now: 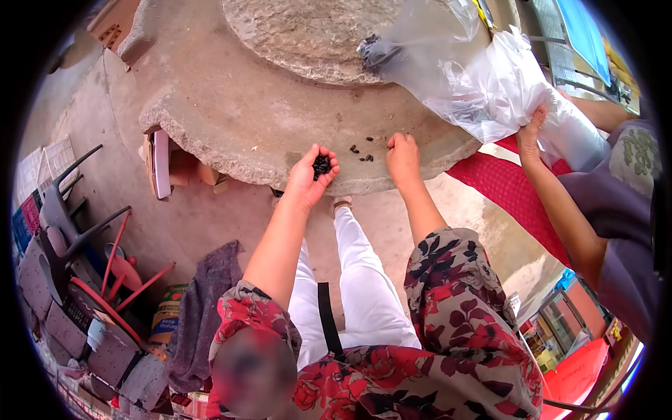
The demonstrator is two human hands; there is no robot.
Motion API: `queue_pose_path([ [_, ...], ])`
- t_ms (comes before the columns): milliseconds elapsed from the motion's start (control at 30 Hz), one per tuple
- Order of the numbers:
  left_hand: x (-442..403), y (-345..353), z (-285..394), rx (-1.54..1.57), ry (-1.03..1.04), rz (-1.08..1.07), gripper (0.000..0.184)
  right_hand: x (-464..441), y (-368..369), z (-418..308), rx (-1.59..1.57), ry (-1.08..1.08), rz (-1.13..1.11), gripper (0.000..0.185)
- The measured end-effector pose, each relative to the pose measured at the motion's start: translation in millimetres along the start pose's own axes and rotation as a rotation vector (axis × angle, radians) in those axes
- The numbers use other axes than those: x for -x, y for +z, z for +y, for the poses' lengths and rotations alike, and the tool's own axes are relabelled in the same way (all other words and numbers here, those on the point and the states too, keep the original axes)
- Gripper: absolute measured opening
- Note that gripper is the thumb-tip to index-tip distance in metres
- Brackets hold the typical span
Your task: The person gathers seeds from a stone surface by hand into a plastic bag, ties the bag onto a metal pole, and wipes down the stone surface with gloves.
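My left hand (pixel 305 183) is cupped, palm up, over the near edge of a round stone table (pixel 231 112). A small heap of black, bean-like oval pieces (pixel 321 166) lies in its palm under curled fingers. My right hand (pixel 404 161) rests at the stone's edge with its fingers drawn together; whatever they may pinch is hidden. Between my hands, several loose black oval pieces (pixel 367 158) are scattered on the stone, just left of my right hand.
At the right, another person's hand (pixel 532 133) grips a white plastic bag (pixel 490 87) lying over the stone. A raised stone disc (pixel 315 35) occupies the table's middle. Red cloth (pixel 507 192) hangs at right. Chairs (pixel 70 273) and a cardboard box (pixel 159 164) stand left.
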State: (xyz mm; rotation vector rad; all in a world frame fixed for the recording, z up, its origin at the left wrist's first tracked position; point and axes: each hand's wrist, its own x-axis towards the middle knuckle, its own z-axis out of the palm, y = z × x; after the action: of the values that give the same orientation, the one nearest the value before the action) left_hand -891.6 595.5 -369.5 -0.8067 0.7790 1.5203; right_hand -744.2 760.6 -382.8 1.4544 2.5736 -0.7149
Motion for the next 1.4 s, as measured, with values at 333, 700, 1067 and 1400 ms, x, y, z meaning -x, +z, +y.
queue_pose_path([
  [333, -0.5, 9.6, -5.8, -0.030, 0.038, 0.065, 0.026, 18.3, -26.5, -66.2, -0.584, -0.007, -0.250, 0.019],
  [700, 1.3, -1.5, -0.1, 0.033, 0.037, -0.020, 0.022, -8.7, 2.8, -48.4, -0.116, -0.189, -0.109, 0.011],
  [1067, 0.0, 2.6, 3.3, 0.069, 0.092, 0.011, 0.023, 1.8, 4.3, -59.9, -0.129, -0.297, -0.263, 0.013],
  [1400, 0.0, -0.7, 4.4, 0.057, 0.105, 0.022, 0.022, 20.0, 24.9, -70.9, 0.081, -0.213, -0.099, 0.015],
])
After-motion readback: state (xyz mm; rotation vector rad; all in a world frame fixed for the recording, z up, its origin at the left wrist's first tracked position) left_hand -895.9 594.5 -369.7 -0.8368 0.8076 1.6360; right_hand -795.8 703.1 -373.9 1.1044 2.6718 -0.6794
